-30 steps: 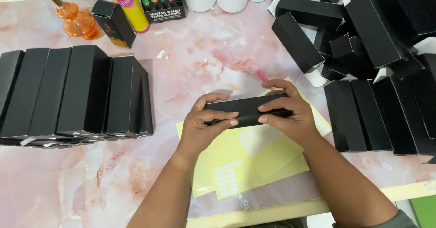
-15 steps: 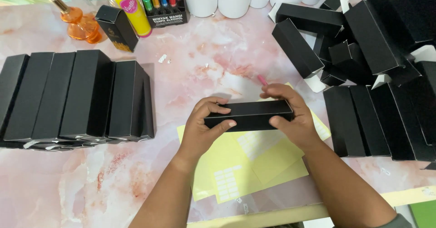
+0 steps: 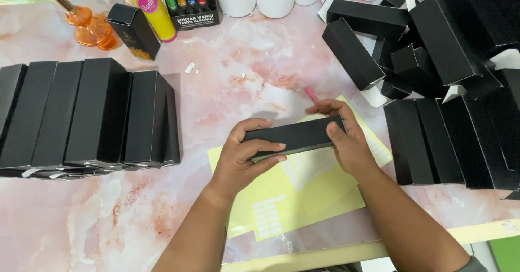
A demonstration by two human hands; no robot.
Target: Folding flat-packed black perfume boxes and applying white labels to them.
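A: Where's the black box (image 3: 295, 136)?
B: Mid surface, near front edge, above yellow sheets (image 3: 303, 188). Left hand (image 3: 244, 158) & right hand (image 3: 349, 139) each w/ grip closed on one end.
A: Rest?
B: Box row (image 3: 86, 115) at left edge, box pile (image 3: 444, 60) at right.

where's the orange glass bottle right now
In the head view, the orange glass bottle lies at the table's far left corner, left of a small upright black box and a yellow spray can.
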